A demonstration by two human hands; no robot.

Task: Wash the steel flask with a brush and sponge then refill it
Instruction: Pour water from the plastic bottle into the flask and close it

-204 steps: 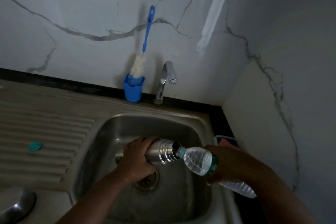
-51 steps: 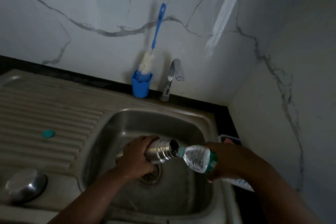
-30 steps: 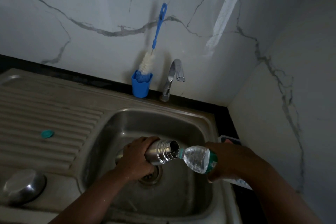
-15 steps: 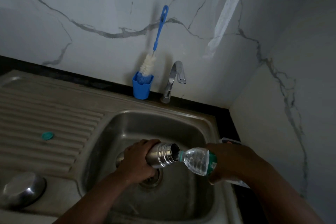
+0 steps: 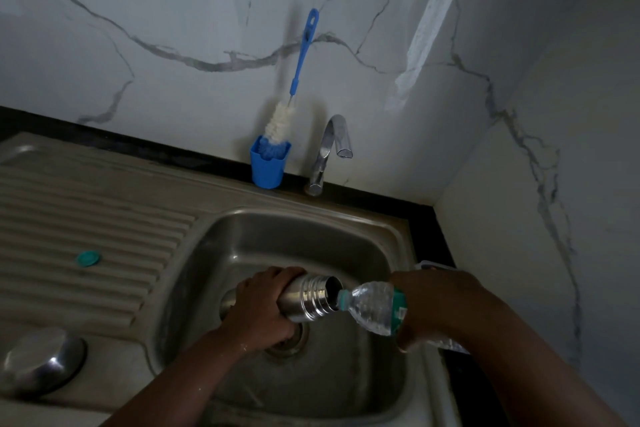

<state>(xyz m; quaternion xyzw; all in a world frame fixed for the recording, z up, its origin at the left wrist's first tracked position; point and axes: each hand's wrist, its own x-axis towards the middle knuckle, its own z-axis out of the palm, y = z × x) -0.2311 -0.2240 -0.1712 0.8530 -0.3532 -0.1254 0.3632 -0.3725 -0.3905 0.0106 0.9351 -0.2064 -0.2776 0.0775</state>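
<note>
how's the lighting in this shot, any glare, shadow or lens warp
Head view: dim overall, the sink basin murky; a pale streak of light crosses the wall; small highlights glint on the steel flask and tap; the bottle brush casts a soft shadow on the wall behind it; wide-angle warp bends the counter edge.

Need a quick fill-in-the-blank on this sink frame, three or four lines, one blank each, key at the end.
1. The left hand grips the steel ____ over the sink.
2. The right hand tips a plastic bottle so its mouth meets the flask's ____.
3. The brush stands in a ____ cup beside the tap.
4. A small teal cap lies on the ridged ____.

Missing words: flask; opening; blue; drainboard
</note>
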